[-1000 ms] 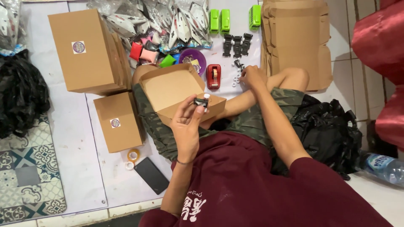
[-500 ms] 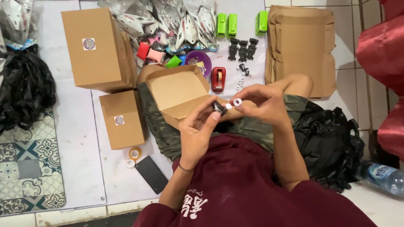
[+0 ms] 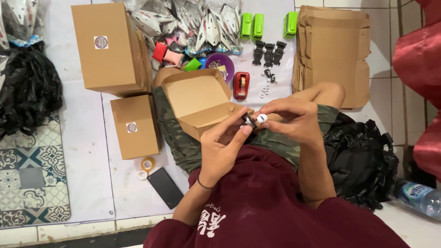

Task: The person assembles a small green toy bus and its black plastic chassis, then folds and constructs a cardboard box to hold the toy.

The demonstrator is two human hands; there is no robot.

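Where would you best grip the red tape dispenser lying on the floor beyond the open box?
Probably across the long red sides of the tape dispenser, coming straight down from above. It lies flat and narrow, with bare floor to its right; the open cardboard box crowds its left, so a side approach looks tighter.

A small black part (image 3: 249,120) and a small white round piece (image 3: 262,118) are seen at the fingertips. An open box (image 3: 198,102) in plain brown cardboard is shown over trousers (image 3: 177,133) printed in green camouflage. A dark maroon shirt (image 3: 271,202) with white lettering is worn. Brown closed boxes (image 3: 108,48) are marked with round purple-and-white stickers. A red tape dispenser (image 3: 241,85), a purple bowl (image 3: 220,64), bright green blocks (image 3: 251,25) and black clips (image 3: 268,53) are laid on the pale floor (image 3: 87,174). A mat (image 3: 27,179) is patterned in grey, teal and white tile motifs. Black plastic bags (image 3: 363,165) are seen.
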